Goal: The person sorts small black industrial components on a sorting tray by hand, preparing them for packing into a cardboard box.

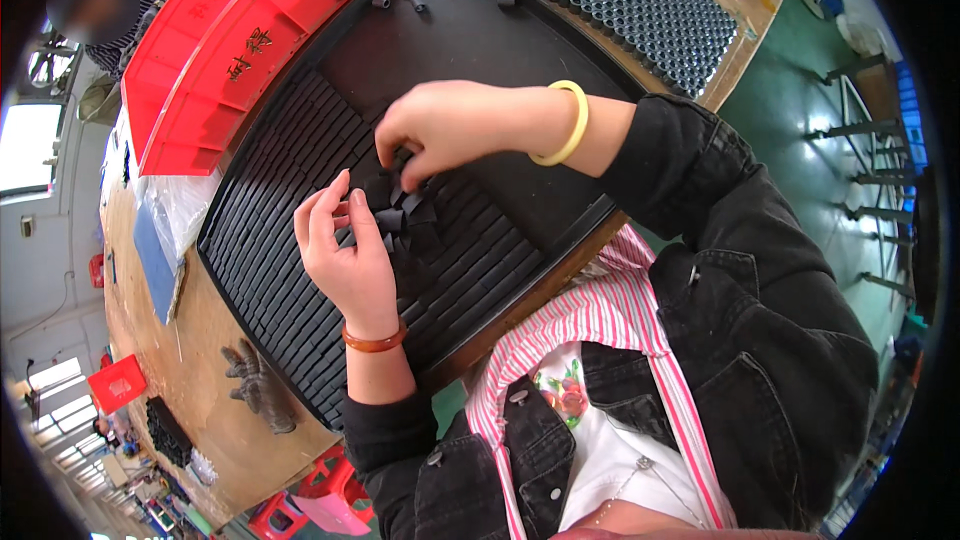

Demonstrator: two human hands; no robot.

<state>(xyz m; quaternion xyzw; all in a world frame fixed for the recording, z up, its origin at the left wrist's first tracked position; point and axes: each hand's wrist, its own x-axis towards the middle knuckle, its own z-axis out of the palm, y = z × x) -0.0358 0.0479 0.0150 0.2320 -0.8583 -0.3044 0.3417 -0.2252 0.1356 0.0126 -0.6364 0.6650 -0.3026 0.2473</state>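
Observation:
A large black tray (330,30) lies before me, with many short black tubes (290,155) laid in close rows over its left and near part. A loose heap of black tubes (425,230) rests on those rows, between my hands. My left hand (345,250) is beside the heap, fingers curved and apart, thumb close to a tube; nothing shows between the fingers. Above the heap my right hand (450,130) has its fingers bent down in a pinch on a dark piece that looks like a black tube, partly hidden by the fingers.
Several stray tubes (418,4) lie at the tray's far end. Beyond it stands a rack of many small round metallic pieces (620,5). Red bins (240,40) are at the far left, near a clear plastic bag (185,202). A dark glove (260,387) lies on the wooden table (215,360).

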